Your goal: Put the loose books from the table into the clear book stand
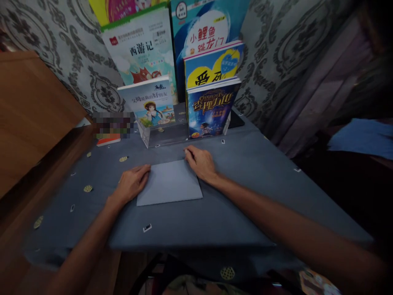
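A pale, blank sheet of paper (168, 184) lies flat on the cloth-covered table in front of me; whether it is folded I cannot tell. My left hand (132, 182) rests at its upper left corner, thumb and fingers drawn together on the edge. At the far right corner is my right hand (202, 163), its fingers curled in and the thumb pressed against them over the paper's edge. Part of that corner is hidden under the hand.
Behind the paper, a clear stand (145, 137) holds several upright books, including a dark blue book (211, 108) and a light-covered book (150, 104). A small orange-edged item (109, 139) lies at the left. Wooden furniture (33, 110) stands left of the table (245, 196).
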The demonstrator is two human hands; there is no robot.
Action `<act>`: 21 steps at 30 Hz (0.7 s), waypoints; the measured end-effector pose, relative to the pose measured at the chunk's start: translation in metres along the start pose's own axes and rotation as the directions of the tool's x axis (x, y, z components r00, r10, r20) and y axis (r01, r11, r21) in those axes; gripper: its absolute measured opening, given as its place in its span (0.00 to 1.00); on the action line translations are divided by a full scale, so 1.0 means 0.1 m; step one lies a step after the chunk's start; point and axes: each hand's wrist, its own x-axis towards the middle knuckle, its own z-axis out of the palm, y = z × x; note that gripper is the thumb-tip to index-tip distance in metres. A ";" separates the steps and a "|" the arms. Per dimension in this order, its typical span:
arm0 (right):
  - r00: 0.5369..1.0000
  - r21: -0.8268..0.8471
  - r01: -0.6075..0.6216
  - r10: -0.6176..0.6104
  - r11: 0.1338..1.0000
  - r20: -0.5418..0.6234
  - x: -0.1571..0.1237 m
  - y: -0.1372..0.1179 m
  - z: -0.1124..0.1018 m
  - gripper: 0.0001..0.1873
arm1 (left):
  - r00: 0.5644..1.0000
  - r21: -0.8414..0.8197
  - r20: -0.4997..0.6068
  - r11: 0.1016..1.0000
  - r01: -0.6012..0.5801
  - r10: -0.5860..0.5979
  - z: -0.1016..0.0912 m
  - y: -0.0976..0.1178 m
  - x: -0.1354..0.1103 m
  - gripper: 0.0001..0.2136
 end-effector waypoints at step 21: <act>0.995 -0.004 0.088 -0.089 0.996 -0.044 -0.02 0.06 0.09 0.16 | 0.943 -0.335 0.332 0.937 0.101 0.018 -0.11 -0.32 -0.35 0.39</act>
